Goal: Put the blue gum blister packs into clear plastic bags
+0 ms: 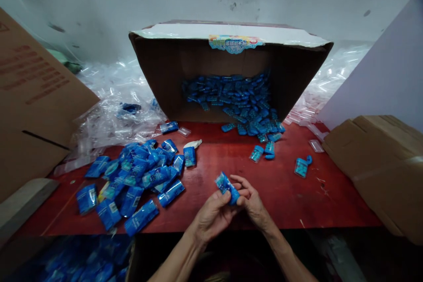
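Note:
A blue printed packet (228, 188) is held between both hands above the red table (211, 163), near its front edge. My left hand (213, 216) grips the packet from below, its thumb pressed on the front. The fingers of my right hand (253, 200) close on the packet's right end. Left of the hands lies a pile of blue packets (142, 167). One more packet (190, 157) rests beside a small white piece (193, 143). Small blue boxes (256, 153) lie behind the hands, and another box (301, 167) with its lid up is to the right.
A cardboard box (155, 75) on its side spills many small blue boxes (231, 92) onto the table. Clear plastic cases (115, 114) are heaped at the left. Cartons stand left and right (380, 163). More blue packets (82, 264) lie below the table edge.

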`<state>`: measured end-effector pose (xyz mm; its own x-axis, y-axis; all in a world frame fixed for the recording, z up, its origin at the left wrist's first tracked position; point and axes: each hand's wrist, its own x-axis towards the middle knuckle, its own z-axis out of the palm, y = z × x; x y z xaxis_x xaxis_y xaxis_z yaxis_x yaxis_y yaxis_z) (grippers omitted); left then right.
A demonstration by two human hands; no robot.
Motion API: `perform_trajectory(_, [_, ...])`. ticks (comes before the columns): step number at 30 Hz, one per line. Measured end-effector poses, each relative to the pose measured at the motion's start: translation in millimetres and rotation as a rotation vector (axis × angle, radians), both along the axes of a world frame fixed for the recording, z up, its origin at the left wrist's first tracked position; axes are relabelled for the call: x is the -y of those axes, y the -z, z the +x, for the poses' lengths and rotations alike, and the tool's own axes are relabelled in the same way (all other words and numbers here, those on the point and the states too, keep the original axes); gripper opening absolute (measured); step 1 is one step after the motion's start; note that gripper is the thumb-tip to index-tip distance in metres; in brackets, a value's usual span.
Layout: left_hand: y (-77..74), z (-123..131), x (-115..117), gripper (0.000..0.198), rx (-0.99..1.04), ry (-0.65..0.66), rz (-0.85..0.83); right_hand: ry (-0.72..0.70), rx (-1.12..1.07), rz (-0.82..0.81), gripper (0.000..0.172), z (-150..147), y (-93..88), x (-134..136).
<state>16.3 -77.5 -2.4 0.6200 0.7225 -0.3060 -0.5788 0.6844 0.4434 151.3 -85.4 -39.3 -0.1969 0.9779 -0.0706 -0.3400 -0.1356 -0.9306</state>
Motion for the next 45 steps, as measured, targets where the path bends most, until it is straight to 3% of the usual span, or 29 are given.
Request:
perform_trajectory(7, [-1.1, 5, 2, 0.024, -0.064, -0.069, -0.001, -0.072, 0.036, 0.028, 0.065, 6, -6.9, -1])
perform_trajectory(11, [-0.5, 8, 3, 0.023, -0.127, -0.116, 0.041, 0.013, 0.092, 0.052, 0.064, 2, 1.2, 0])
perform_trajectory(14, [-1.9, 6, 2, 0.023, -0.137, -0.083, 0.052, 0.073, 0.138, 0.057, 0.058, -2, 2.3, 1])
perform_trajectory(17, [-3.1, 4, 2, 0.020, -0.130, -0.041, 0.036, 0.052, 0.099, 0.045, 0.058, -2, -0.9, 0])
perform_trajectory(22, [1.1, 7, 3, 0.020, -0.174, -0.092, -0.003, -0.010, 0.006, 0.085, 0.053, 1, -5.5, 1])
perform_trajectory(28, [2.8, 4, 5, 0.023, -0.149, -0.056, -0.053, 0.004, 0.087, 0.005, 0.039, 2, -2.3, 4])
perform_trajectory(37, [13.0, 7, 9, 0.020, -0.154, -0.104, -0.026, 0.040, 0.177, 0.042, 0.044, -1, -4.8, 6])
perform_trajectory(45, [3.0, 8, 9, 0.022, -0.152, -0.108, 0.035, 0.135, 0.311, 0.080, 0.041, 0, 0.9, 8])
